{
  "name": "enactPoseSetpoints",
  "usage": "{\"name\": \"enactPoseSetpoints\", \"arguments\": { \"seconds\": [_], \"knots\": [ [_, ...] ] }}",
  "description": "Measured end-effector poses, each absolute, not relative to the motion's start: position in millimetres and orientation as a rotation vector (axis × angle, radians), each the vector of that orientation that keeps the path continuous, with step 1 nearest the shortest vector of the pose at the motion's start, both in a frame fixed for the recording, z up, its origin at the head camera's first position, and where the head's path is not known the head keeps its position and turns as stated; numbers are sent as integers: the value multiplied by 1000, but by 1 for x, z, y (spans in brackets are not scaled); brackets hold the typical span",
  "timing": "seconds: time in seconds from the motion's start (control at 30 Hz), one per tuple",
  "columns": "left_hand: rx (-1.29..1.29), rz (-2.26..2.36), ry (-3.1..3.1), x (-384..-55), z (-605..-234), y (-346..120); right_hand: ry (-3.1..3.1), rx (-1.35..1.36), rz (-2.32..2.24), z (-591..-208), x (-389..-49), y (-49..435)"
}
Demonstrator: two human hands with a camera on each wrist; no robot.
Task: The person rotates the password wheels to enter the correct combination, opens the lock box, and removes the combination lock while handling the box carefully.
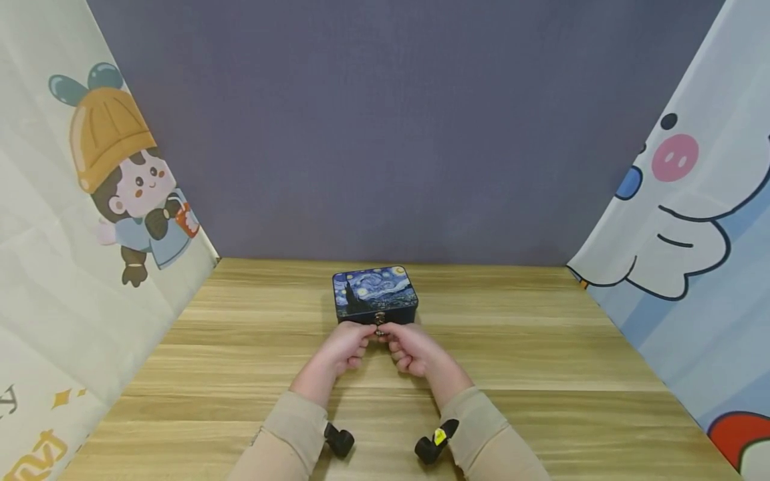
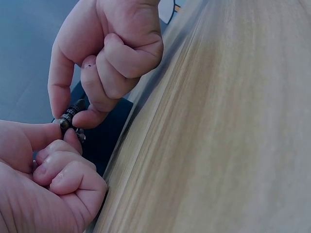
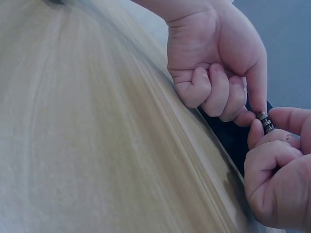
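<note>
left hand and right hand pinch a combination padlock. a starry-night tin stands behind it on the counter.

Box blue, yellow swirls; lock dark; tabletop tan, wood-grained.

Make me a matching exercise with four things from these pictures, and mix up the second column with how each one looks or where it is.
1. Ringed lock
2. Box
3. Tabletop
4. Left sleeve

A. Wood-grained
B. Beige
C. Swirly blue top, dark front
D. Pinched by the left hand and right hand

Pairs: 1-D, 2-C, 3-A, 4-B
</note>
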State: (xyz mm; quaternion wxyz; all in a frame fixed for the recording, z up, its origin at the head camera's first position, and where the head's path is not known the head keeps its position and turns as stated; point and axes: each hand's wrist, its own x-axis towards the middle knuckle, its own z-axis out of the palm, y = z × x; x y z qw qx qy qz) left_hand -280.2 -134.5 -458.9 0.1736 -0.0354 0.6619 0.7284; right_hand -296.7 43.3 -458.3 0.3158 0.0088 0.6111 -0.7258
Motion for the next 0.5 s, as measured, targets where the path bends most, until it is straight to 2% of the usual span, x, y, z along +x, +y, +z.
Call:
{"name": "enactPoseSetpoints", "arguments": {
  "seconds": [0.5],
  "knots": [
    [-86,2064,1899,-279,-459,-135,1631,-8,-1906,-460,-297,42]
  ]
}}
